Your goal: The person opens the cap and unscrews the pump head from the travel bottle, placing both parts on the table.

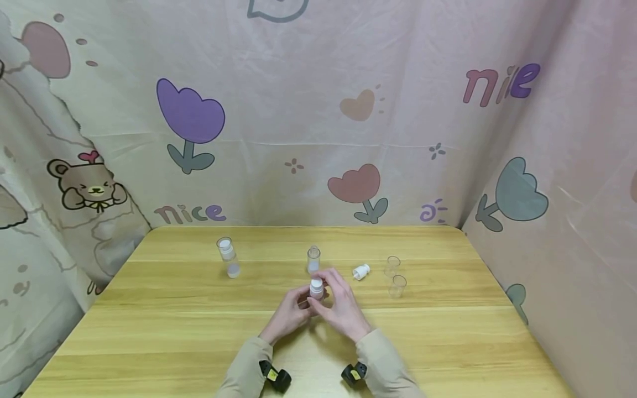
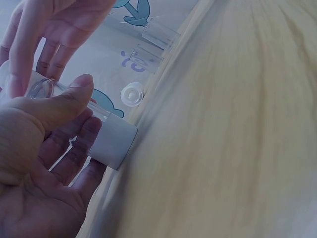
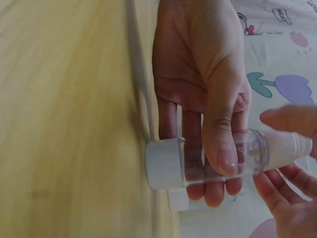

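A clear bottle with a white base [image 3: 165, 164] stands between my two hands above the middle of the table. My left hand [image 1: 290, 315] grips its clear body, thumb across the front and fingers behind. On top of the bottle sits a white pump head [image 3: 281, 148]. The right hand [image 1: 344, 310] has its thumb and fingers around this pump head. Just beyond the hands, a second clear bottle [image 1: 313, 260] stands upright with no pump head on it.
A loose white pump head [image 1: 361, 271] lies right of the hands. Farther right are two clear caps [image 1: 392, 266]. At the back left stands another bottle [image 1: 228, 257] with its white pump head and clear cap on. A printed cloth [image 1: 278, 110] hangs behind the wooden table [image 1: 149, 326].
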The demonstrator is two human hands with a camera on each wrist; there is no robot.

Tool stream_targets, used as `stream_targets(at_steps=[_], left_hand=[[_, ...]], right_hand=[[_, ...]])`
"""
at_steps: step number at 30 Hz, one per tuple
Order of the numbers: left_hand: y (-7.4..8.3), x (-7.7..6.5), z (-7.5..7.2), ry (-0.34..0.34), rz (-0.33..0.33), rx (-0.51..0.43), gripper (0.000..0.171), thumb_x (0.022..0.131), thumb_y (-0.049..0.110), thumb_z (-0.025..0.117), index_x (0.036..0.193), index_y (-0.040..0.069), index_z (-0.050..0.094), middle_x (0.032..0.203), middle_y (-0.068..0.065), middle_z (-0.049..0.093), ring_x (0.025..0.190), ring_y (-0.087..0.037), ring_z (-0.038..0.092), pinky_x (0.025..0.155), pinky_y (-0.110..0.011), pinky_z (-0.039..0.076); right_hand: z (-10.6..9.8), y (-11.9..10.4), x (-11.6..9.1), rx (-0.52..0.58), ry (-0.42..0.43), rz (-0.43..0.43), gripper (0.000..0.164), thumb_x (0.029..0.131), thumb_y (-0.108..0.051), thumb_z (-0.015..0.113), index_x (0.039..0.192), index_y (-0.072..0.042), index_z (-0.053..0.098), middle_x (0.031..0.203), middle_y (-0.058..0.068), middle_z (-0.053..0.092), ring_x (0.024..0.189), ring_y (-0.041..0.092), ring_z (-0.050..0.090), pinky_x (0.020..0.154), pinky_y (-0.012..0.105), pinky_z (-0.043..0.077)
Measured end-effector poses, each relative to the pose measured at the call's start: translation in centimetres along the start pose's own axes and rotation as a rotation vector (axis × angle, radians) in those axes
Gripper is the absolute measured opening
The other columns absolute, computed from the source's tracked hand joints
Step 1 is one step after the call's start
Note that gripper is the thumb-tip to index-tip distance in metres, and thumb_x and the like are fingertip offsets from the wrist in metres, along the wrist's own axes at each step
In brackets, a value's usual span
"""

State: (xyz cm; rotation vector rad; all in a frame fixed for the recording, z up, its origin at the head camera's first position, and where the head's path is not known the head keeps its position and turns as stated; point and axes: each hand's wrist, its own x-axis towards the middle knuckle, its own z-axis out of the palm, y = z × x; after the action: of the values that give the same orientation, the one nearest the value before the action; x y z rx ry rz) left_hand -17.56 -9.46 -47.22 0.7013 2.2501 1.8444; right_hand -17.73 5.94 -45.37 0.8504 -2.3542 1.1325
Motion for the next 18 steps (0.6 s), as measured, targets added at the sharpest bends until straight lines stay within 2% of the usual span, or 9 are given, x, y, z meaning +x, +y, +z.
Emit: stream_targets(at_steps=[8,13,18], left_hand=[[0.37,-0.05,-0.01,-0.018,0.0,-0.008,0.046,0.078,-0.002,0.062,0.121,-0.006,0.048,0.119,-0.024,0.055,0.111,-0.035,0.053,0.096,-0.036,0.046],[0.36,-0.05,-0.01,-0.01,0.001,0.01,0.047,0.078,0.002,0.063,0.122,-0.005,0.048,0.118,-0.022,0.056,0.111,-0.034,0.053,0.096,-0.036,0.046],[0.22,-0.05,-0.04,-0.008,0.002,0.009,0.044,0.078,0.0,0.063,0.119,-0.005,0.049,0.116,-0.023,0.057,0.11,-0.034,0.054,0.095,-0.033,0.047]], right_hand=[[0.14,-0.08,-0.03,0.004,0.059,0.005,0.05,0.07,-0.011,0.073,0.115,-0.012,0.051,0.107,-0.005,0.054,0.096,0.007,0.055,0.086,0.026,0.051],[-0.05,-0.14,0.0,0.025,0.029,0.008,0.046,0.072,-0.007,0.07,0.114,-0.013,0.052,0.108,-0.004,0.055,0.097,0.008,0.055,0.087,0.028,0.051],[-0.29,-0.26,0.03,0.043,-0.018,0.036,0.047,0.073,-0.011,0.07,0.116,-0.014,0.05,0.113,-0.005,0.053,0.107,0.011,0.053,0.095,0.032,0.047]])
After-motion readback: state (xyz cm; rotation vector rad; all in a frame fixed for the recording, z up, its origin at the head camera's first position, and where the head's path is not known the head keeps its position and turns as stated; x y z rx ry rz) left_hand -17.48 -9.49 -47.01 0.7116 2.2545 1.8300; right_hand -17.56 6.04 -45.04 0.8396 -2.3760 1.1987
